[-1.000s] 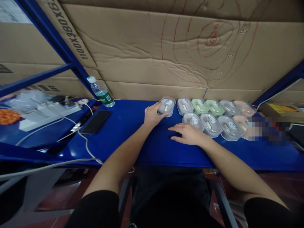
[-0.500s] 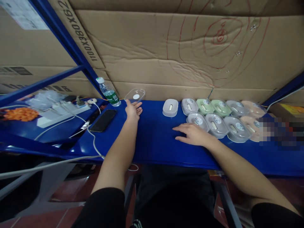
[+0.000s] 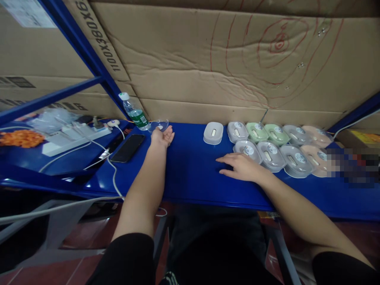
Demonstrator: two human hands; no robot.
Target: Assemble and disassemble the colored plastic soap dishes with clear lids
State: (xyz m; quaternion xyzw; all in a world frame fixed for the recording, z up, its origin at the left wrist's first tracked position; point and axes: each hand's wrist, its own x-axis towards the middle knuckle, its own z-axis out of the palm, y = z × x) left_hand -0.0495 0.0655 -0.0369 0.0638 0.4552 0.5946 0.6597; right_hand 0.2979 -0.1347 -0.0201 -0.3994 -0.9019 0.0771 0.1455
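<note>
Head view of a blue counter (image 3: 190, 174) backed by a cardboard panel (image 3: 166, 59) with red curved lines. Left of centre in the frame, the left hand (image 3: 162, 137) has bent fingers beside a clear lid (image 3: 158, 126) bearing a white round label; whether the lid is gripped cannot be told. The lid lies just right of the water bottle (image 3: 138, 115), with a dark phone (image 3: 128, 148) lower left of it. Slightly right of centre stands a lone grey container (image 3: 213, 133), its top marked by a white bar, apart from both hands. Below and right of it, the right hand (image 3: 239, 167) is open, fingers extended over the counter, close to the front-row grey container (image 3: 247, 149). Right of centre, covered containers form two rows: grey, two green (image 3: 276, 133), grey and peach behind; three grey and one peach (image 3: 316, 160) in front
</note>
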